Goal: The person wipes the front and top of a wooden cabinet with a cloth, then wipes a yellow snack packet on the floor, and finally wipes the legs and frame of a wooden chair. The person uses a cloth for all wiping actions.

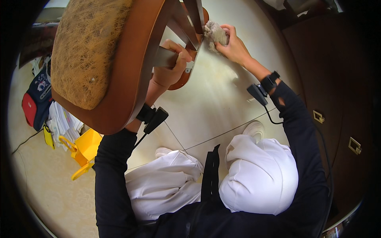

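Note:
A wooden chair point(128, 74) with a worn, cracked tan seat pad point(89, 50) is tipped in front of me at the upper left. My left hand point(172, 65) grips a dark wooden bar point(165, 56) beneath the seat. My right hand point(233, 47) holds a bunched grey cloth point(217, 34) close to the end of the chair's slanting struts, by its reddish-brown base piece point(181, 81). Whether the cloth touches the wood cannot be told. A small metal fitting point(187, 70) shows on that base piece.
On the left lie a dark blue and red backpack point(38, 95), stacked papers point(64, 119) and a yellow container with handles point(86, 147). A dark cabinet point(333, 98) with metal pulls stands on the right. My knees and shoes are below, on the tiled floor point(208, 119).

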Available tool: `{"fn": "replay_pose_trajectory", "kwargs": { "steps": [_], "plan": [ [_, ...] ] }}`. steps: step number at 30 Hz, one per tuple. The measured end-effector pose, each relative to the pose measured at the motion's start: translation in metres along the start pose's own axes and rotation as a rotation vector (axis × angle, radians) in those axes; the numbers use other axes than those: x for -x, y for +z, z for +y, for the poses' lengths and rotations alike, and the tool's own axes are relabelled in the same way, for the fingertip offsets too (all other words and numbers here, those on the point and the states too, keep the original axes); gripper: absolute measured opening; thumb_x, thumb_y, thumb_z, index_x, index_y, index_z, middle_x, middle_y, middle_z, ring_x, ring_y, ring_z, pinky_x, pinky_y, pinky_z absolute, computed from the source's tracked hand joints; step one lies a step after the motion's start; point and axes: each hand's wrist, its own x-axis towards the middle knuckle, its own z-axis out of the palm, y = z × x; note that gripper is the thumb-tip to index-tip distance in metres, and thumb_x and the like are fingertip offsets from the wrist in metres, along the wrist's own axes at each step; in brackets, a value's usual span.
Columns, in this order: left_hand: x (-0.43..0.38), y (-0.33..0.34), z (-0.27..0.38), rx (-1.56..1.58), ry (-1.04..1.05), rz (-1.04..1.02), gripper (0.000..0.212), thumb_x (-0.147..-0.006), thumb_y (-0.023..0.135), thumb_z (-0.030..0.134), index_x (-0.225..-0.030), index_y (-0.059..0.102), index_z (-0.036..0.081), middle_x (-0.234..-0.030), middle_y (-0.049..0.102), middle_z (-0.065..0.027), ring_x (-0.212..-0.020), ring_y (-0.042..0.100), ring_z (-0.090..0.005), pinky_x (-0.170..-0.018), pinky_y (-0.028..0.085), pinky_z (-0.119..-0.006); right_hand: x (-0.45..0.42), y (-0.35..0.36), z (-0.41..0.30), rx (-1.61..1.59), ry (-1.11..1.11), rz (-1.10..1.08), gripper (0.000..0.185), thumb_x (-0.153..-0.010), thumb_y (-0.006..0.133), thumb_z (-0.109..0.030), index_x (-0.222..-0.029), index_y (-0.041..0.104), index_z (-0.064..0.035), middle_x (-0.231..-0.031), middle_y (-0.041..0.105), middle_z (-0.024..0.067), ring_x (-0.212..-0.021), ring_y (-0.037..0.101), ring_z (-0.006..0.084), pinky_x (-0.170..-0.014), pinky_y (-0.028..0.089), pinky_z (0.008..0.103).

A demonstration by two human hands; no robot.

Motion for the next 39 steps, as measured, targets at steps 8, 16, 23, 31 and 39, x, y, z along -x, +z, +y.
{"fn": "replay_pose_trajectory", "kwargs": {
  "steps": [8, 16, 23, 31, 39],
  "plan": [
    [0.0, 0.001, 0.002, 0.042, 0.014, -0.044, 0.011, -0.088, 0.051, 0.006, -0.084, 0.041, 0.003, -0.071, 0.059, -0.0082, -0.063, 0.054, -0.0107, -0.061, 0.044, -0.022, 0.015, 0.007, -0.029, -0.148, -0.511, 0.097, 0.042, -0.079, 0.055, -0.01, -0.121, 0.054, -0.0162, -0.117, 0.044, 0.0092, -0.105, 0.05, 0.0271, -0.087, 0.043, 0.0354],
    [-0.001, 0.0, 0.005, -0.036, 0.018, -0.089, 0.017, -0.093, 0.046, 0.016, -0.084, 0.036, 0.006, -0.071, 0.061, -0.0109, -0.065, 0.057, -0.014, -0.066, 0.047, -0.026, -0.013, 0.031, -0.031, 0.385, -0.261, 0.052, 0.045, -0.082, 0.052, -0.004, -0.123, 0.051, -0.0203, -0.111, 0.048, 0.007, -0.088, 0.056, 0.0294, -0.075, 0.047, 0.0386],
    [-0.001, 0.0, 0.007, -0.019, 0.026, -0.095, 0.018, -0.093, 0.046, 0.017, -0.084, 0.035, 0.006, -0.07, 0.06, -0.0107, -0.065, 0.057, -0.0144, -0.066, 0.047, -0.026, -0.007, 0.034, -0.027, 0.297, -0.466, 0.293, 0.033, -0.082, 0.053, -0.007, -0.114, 0.053, -0.0152, -0.101, 0.054, 0.0075, -0.082, 0.06, 0.0276, -0.07, 0.05, 0.0403],
    [-0.001, 0.001, 0.005, 0.006, 0.03, -0.092, 0.018, -0.094, 0.046, 0.017, -0.085, 0.036, 0.006, -0.07, 0.059, -0.0114, -0.065, 0.057, -0.0143, -0.067, 0.049, -0.028, -0.021, 0.038, -0.029, 0.593, -0.238, 0.027, 0.034, -0.084, 0.051, -0.016, -0.118, 0.055, -0.0166, -0.094, 0.059, 0.0136, -0.08, 0.062, 0.0313, -0.066, 0.051, 0.0422],
    [0.0, 0.001, 0.001, 0.047, 0.01, -0.046, 0.01, -0.089, 0.049, 0.005, -0.085, 0.04, 0.003, -0.071, 0.058, -0.0077, -0.065, 0.055, -0.0104, -0.062, 0.044, -0.023, -0.055, 0.012, -0.049, 0.45, -0.124, -0.373, 0.034, -0.089, 0.042, -0.021, -0.119, 0.057, -0.0127, -0.098, 0.064, 0.0169, -0.089, 0.06, 0.0345, -0.078, 0.047, 0.0401]
  ]
}}
